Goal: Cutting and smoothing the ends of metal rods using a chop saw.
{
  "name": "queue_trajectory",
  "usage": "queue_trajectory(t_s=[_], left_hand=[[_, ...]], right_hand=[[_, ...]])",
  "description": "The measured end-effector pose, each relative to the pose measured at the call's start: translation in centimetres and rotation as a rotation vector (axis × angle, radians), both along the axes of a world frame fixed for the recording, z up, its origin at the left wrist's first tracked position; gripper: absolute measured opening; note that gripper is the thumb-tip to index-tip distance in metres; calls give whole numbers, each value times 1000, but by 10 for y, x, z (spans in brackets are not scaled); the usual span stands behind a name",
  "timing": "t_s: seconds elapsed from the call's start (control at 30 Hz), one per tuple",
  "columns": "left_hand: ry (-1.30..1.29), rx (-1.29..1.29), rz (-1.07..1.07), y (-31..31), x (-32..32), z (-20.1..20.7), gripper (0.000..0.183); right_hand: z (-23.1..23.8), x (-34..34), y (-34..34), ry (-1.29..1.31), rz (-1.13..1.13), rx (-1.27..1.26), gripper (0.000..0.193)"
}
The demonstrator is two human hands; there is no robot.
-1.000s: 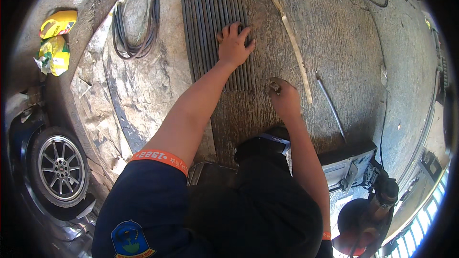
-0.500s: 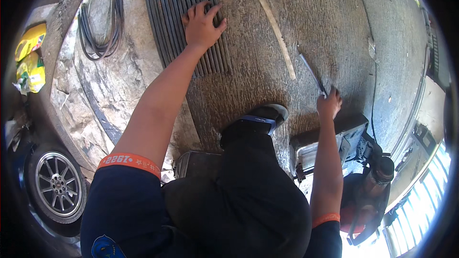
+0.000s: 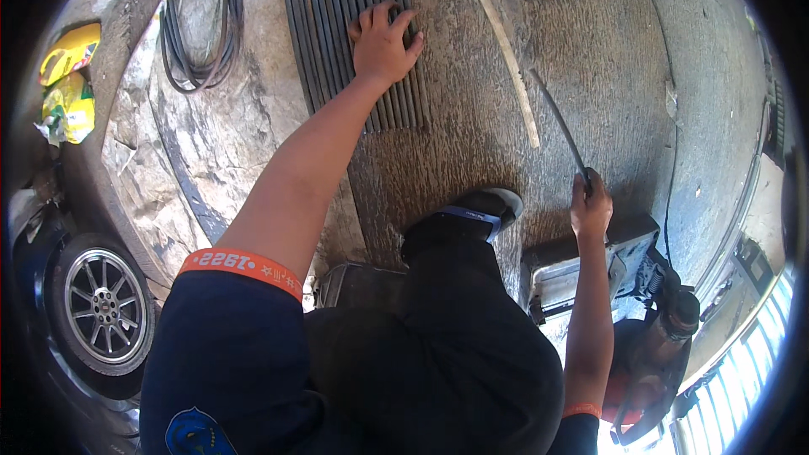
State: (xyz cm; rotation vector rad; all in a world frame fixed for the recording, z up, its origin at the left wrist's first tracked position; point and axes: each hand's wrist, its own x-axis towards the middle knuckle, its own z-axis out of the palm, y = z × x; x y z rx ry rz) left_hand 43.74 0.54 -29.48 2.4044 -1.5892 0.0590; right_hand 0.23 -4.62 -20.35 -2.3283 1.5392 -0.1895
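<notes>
My left hand (image 3: 383,49) lies with spread fingers on a row of dark metal rods (image 3: 329,25), set side by side on the floor. In my right hand (image 3: 592,204) is a single dark metal rod (image 3: 556,111), gripped at its near end. The rod slants away to the upper left, its far tip close to a pale wooden strip (image 3: 506,46) on the floor. Under my right forearm stands a cut-off machine (image 3: 619,261), partly hidden by the arm.
A coiled cable (image 3: 173,50) lies at the upper left on a stained sheet (image 3: 223,131). Yellow bags (image 3: 69,105) and a car wheel (image 3: 105,307) are at the far left. My sandalled foot (image 3: 480,211) stands between the rods and the machine. A cord (image 3: 672,177) runs along the right.
The rod in my right hand has turned and now shows dark rather than shiny. My left hand stays on the row of rods. The whole view has shifted slightly.
</notes>
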Motion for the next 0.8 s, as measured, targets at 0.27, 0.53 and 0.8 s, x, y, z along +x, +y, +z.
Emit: queue_trajectory(t_s=[0.27, 0.53, 0.8], left_hand=[[-46, -74, -6, 1, 1, -7, 40], [-40, -65, 7, 0, 1, -6, 41], [-68, -89, 10, -1, 1, -5, 38]], right_hand=[[42, 51, 26, 58, 440, 109, 11], [40, 72, 20, 179, 468, 192, 14], [48, 74, 11, 221, 489, 170, 14]])
